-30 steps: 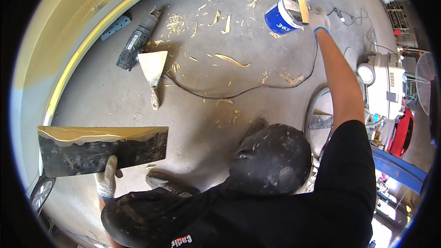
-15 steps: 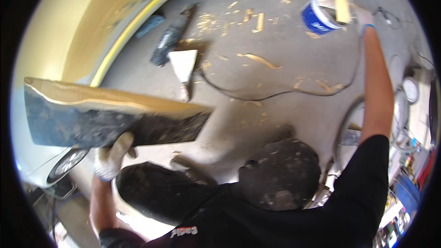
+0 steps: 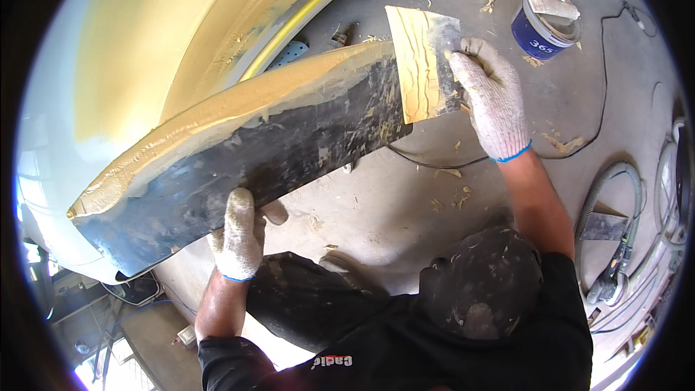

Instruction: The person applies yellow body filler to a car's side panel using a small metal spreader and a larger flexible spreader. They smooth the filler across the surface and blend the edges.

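My left hand point(image 3: 241, 235), in a white knit glove, grips a long dark board point(image 3: 282, 141) by its near edge, thumb on top. A thick bead of tan filler point(image 3: 217, 105) runs along the board's far edge. In my gloved right hand point(image 3: 496, 94) is a flat spreader point(image 3: 445, 36), pinched by its right side. Ridged yellow filler point(image 3: 416, 65) coats the spreader's left part. The spreader overlaps the board's right end in view; whether they touch I cannot tell. The board's far side lies close to a curved panel point(image 3: 203, 36) smeared with tan filler.
A blue bucket point(image 3: 534, 35) stands at the far right with a pale scraper point(image 3: 552, 6) across its top. A black cable point(image 3: 603, 76) and a grey hose point(image 3: 630, 174) lie on the floor. Dried filler scraps are scattered about.
My right hand has come back from the bucket to the board's right end with the spreader. The board has swung, its right end now farther away. My view has shifted.
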